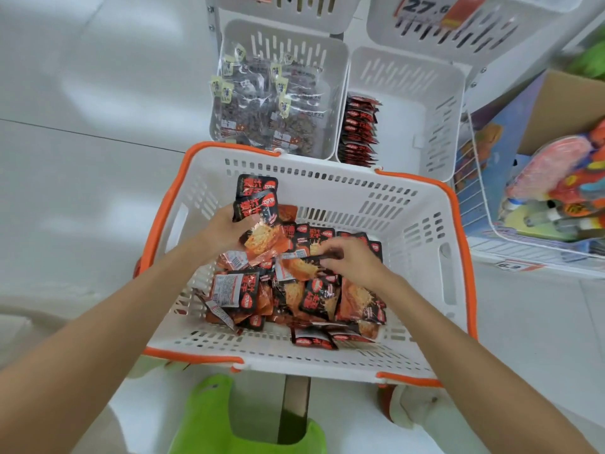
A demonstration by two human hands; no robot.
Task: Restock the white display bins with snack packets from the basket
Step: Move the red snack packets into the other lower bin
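Head view: inside the orange-rimmed white basket [330, 199], glossy black-and-red snack packets [294, 299] lie heaped; left hand [226, 228] grips a small stack [257, 199] above them, right hand [353, 262] pinches one packet [302, 266].

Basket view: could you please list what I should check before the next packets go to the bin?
1. Left hand grips its stack of packets: ok.
2. Right hand pinches a loose packet in the basket: ok.
3. Right bin has free room beside its row of matching packets: ok.
4. Stack all facing one way: cannot tell.
5. Left bin holds a different product, so not the target: ok.
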